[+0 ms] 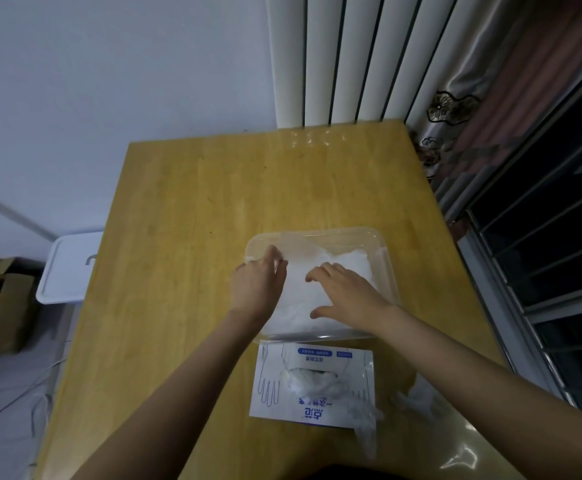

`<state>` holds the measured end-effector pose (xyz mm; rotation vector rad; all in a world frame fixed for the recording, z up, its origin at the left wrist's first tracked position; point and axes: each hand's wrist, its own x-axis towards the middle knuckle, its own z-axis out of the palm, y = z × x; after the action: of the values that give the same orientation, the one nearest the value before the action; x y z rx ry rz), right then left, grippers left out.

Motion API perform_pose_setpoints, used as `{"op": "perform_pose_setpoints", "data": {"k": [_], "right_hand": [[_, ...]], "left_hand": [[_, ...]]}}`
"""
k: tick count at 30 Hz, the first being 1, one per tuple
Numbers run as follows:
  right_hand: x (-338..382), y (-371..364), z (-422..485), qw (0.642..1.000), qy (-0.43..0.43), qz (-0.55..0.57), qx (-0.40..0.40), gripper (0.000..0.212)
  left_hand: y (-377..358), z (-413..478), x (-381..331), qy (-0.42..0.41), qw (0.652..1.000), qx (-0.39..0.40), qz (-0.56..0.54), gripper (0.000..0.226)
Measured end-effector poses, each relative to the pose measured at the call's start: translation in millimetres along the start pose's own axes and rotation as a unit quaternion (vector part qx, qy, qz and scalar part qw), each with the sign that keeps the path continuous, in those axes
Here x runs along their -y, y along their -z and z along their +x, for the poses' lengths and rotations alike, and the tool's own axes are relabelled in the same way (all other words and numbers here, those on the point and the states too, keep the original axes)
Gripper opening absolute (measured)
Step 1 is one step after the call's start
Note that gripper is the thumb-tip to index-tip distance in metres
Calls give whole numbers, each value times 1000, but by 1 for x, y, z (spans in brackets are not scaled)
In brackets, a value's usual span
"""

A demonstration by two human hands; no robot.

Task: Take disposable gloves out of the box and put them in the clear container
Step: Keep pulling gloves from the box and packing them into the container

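Observation:
A clear plastic container [379,237] sits mid-table with a white pile of disposable gloves [348,263] inside. My left hand [258,282] reaches over its left rim, fingers curled on the glove pile's left edge. My right hand [345,292] lies on the pile with spread fingers pressing down. The white and blue glove box [272,382] lies flat just in front of the container, gloves bulging from its oval opening [312,377]. Loose clear gloves [417,398] lie to the right of the box.
The wooden table [196,220] stands against a white wall. A white stool or bin lid [64,268] and a brown paper bag [2,306] stand to the left. A radiator [345,57], curtain [483,98] and dark window [559,254] are right.

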<state>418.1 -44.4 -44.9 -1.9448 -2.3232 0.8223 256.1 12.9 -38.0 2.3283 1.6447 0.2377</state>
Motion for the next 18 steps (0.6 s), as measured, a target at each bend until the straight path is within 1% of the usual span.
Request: {"op": "perform_pose_setpoints", "data": {"k": [1,2,5,7,8,11,13,14,16,18], "right_hand": [[1,-1,0,1000,8,15,-10,51],[3,-2,-1,999,14,43,-29,45],[9,1,-3,982,20,161,-94,16],[11,7,-6,965,26,219,-145,9],[11,12,-9,956,36,227,-182,8],[10,33,-24,926,77,180,-323,9],[13,47,-39,908,103,121,-387,13],[15,53,-46,902,118,88,-406,14],[21,58,-58,895,153,30,-418,13],[27,52,-66,901,186,-15,-393,12]], "left_hand": [[1,1,-3,10,1000,0,-25,26],[2,1,-6,15,999,-2,-49,26],[9,3,-19,11,995,-16,-94,25],[14,6,-25,-1,990,-33,-136,23],[16,7,-27,-11,986,-43,-158,21],[25,11,-38,-46,973,-83,-208,18],[33,11,-46,-64,959,-100,-256,17],[37,10,-49,-77,950,-107,-282,18],[40,8,-50,-92,940,-127,-304,18],[39,4,-44,-79,941,-131,-302,15]]}}
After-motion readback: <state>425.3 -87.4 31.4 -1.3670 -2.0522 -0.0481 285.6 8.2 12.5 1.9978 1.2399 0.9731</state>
